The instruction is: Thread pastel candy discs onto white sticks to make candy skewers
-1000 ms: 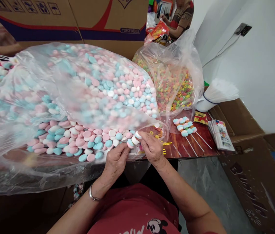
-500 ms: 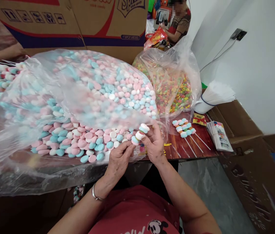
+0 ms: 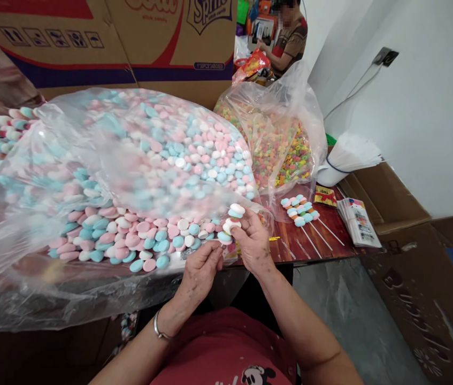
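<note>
Between my hands is a marshmallow skewer [image 3: 236, 211], with blue, white and pink pieces and small coloured rings between them. My right hand [image 3: 253, 243] is closed around its marshmallows, thumb in front. Lower and to the left, my left hand [image 3: 202, 267] pinches at the skewer's bottom end, where the stick is mostly hidden by the fingers. Loose pink, blue and white marshmallows [image 3: 122, 235] spill from a big clear plastic bag [image 3: 162, 144] just left of my hands. Finished-looking marshmallow skewers [image 3: 302, 211] lie side by side on the table [image 3: 268, 251] to the right.
Behind stands a clear bag of coloured rings [image 3: 278, 144]. White sticks fill a white cup [image 3: 330, 174] near the wall, with packaging sleeves [image 3: 358, 224] nearer. Cardboard boxes [image 3: 419, 283] flank the right side. More skewers [image 3: 1, 139] and another person are at left; one person sits behind.
The skewer has turned more upright in my right hand. My left hand has dropped slightly below its bottom marshmallow. The whole view has shifted a little.
</note>
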Tool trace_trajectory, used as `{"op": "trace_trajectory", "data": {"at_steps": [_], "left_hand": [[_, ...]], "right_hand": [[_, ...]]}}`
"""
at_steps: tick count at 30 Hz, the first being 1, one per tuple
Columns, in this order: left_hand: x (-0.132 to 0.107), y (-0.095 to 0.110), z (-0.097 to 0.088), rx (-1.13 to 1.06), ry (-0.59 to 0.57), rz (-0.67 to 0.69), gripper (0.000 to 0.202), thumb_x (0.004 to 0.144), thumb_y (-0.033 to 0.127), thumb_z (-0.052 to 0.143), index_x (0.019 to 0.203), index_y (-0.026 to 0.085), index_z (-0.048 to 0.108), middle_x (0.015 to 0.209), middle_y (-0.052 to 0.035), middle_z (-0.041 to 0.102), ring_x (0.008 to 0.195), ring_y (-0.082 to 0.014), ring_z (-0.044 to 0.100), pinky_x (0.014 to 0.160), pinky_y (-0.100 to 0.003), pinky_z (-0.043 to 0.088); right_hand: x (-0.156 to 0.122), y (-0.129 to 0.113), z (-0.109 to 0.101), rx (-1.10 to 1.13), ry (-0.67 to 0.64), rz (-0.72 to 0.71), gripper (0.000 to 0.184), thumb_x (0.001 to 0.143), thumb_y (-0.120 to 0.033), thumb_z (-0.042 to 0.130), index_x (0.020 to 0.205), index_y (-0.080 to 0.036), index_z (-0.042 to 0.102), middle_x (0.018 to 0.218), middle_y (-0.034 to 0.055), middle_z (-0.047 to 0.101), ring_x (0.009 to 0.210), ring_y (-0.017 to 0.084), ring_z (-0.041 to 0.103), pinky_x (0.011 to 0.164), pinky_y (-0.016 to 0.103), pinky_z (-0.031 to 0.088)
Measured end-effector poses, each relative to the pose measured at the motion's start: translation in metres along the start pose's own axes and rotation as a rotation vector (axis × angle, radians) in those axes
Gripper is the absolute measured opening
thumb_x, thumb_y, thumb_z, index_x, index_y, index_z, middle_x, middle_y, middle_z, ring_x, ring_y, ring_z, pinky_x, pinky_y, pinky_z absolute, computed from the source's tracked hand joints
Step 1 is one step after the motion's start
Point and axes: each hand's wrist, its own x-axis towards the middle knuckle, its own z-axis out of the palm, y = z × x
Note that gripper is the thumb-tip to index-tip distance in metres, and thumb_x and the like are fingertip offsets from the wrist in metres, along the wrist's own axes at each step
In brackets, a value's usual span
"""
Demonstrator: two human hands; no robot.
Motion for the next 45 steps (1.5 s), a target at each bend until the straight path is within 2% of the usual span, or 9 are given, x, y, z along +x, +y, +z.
{"op": "trace_trajectory", "data": {"at_steps": [9, 12, 19, 23, 28, 34, 39, 41, 45], "left_hand": [[-0.004, -0.013, -0.006, -0.161, -0.019, -0.034, 0.025, 0.088, 0.036, 0.06, 0.1, 0.017, 0.069, 0.057, 0.0046, 0.051, 0.044, -0.0062, 0.035, 0.041, -0.019, 0.025], [-0.005, -0.015, -0.003, -0.24, 0.014, -0.055, 0.025, 0.086, 0.039, 0.064, 0.097, 0.017, 0.068, 0.059, 0.0039, 0.054, 0.044, -0.0055, 0.037, 0.04, -0.017, 0.026], [-0.004, -0.008, 0.01, -0.215, -0.057, -0.089, 0.031, 0.086, 0.043, 0.065, 0.073, 0.015, 0.063, 0.058, 0.003, 0.053, 0.042, -0.0044, 0.036, 0.038, -0.017, 0.025], [-0.003, -0.005, 0.014, -0.189, -0.062, -0.056, 0.032, 0.088, 0.042, 0.061, 0.071, 0.015, 0.062, 0.058, 0.0031, 0.052, 0.044, -0.0048, 0.035, 0.039, -0.017, 0.025], [-0.005, 0.002, 0.018, -0.177, -0.069, -0.062, 0.027, 0.085, 0.043, 0.062, 0.082, 0.017, 0.064, 0.058, 0.0038, 0.055, 0.039, -0.0049, 0.034, 0.037, -0.018, 0.025], [-0.007, 0.011, 0.02, -0.012, -0.152, -0.025, 0.026, 0.085, 0.042, 0.06, 0.078, 0.017, 0.066, 0.061, 0.0004, 0.063, 0.046, -0.0098, 0.053, 0.045, -0.021, 0.045], [-0.006, 0.008, 0.014, -0.018, -0.199, -0.033, 0.027, 0.081, 0.042, 0.065, 0.087, 0.016, 0.069, 0.064, -0.0027, 0.07, 0.056, -0.0146, 0.063, 0.051, -0.024, 0.053], [-0.007, 0.006, 0.008, -0.045, -0.166, -0.071, 0.027, 0.08, 0.042, 0.066, 0.086, 0.016, 0.069, 0.062, -0.0025, 0.07, 0.052, -0.0142, 0.063, 0.046, -0.023, 0.051], [-0.009, 0.002, -0.006, -0.062, -0.094, -0.105, 0.027, 0.078, 0.04, 0.068, 0.086, 0.015, 0.069, 0.062, -0.0022, 0.069, 0.05, -0.0139, 0.062, 0.044, -0.023, 0.051]], "right_hand": [[-0.007, -0.013, -0.006, -0.076, -0.057, -0.124, 0.073, 0.078, -0.044, 0.075, 0.137, -0.027, 0.035, 0.123, 0.01, 0.067, 0.102, 0.022, 0.071, 0.089, 0.041, 0.06], [-0.017, -0.011, 0.002, -0.066, -0.074, -0.122, 0.075, 0.079, -0.047, 0.074, 0.138, -0.028, 0.033, 0.12, 0.0095, 0.068, 0.102, 0.023, 0.071, 0.085, 0.038, 0.061], [-0.039, -0.005, 0.005, -0.137, -0.049, -0.087, 0.04, 0.088, -0.044, 0.062, 0.121, -0.027, 0.048, 0.102, 0.0024, 0.073, 0.078, 0.015, 0.07, 0.066, 0.028, 0.061], [-0.035, -0.011, -0.007, -0.156, -0.068, -0.033, 0.045, 0.085, -0.045, 0.066, 0.123, -0.027, 0.048, 0.099, 0.0019, 0.074, 0.077, 0.016, 0.07, 0.063, 0.028, 0.061], [-0.03, -0.018, -0.01, -0.103, 0.022, -0.103, 0.055, 0.084, -0.049, 0.067, 0.128, -0.025, 0.045, 0.11, 0.0076, 0.072, 0.09, 0.019, 0.072, 0.075, 0.032, 0.062], [-0.041, -0.022, -0.002, -0.105, 0.065, -0.061, 0.034, 0.086, -0.046, 0.062, 0.112, -0.025, 0.054, 0.088, 0.001, 0.073, 0.049, 0.009, 0.057, 0.047, 0.022, 0.053], [-0.028, -0.06, -0.05, -0.381, 0.248, -0.25, 0.03, 0.087, -0.036, 0.058, 0.115, -0.023, 0.058, 0.088, 0.0013, 0.069, 0.065, 0.013, 0.064, 0.06, 0.027, 0.056], [-0.017, -0.082, -0.087, -0.693, 0.341, -0.312, 0.027, 0.087, -0.034, 0.056, 0.111, -0.022, 0.061, 0.086, 0.001, 0.068, 0.063, 0.014, 0.06, 0.059, 0.028, 0.052], [0.008, -0.111, -0.161, -1.482, 0.519, -0.344, 0.025, 0.088, -0.029, 0.049, 0.102, -0.017, 0.066, 0.095, 0.011, 0.068, 0.083, 0.022, 0.057, 0.077, 0.034, 0.046]]}}
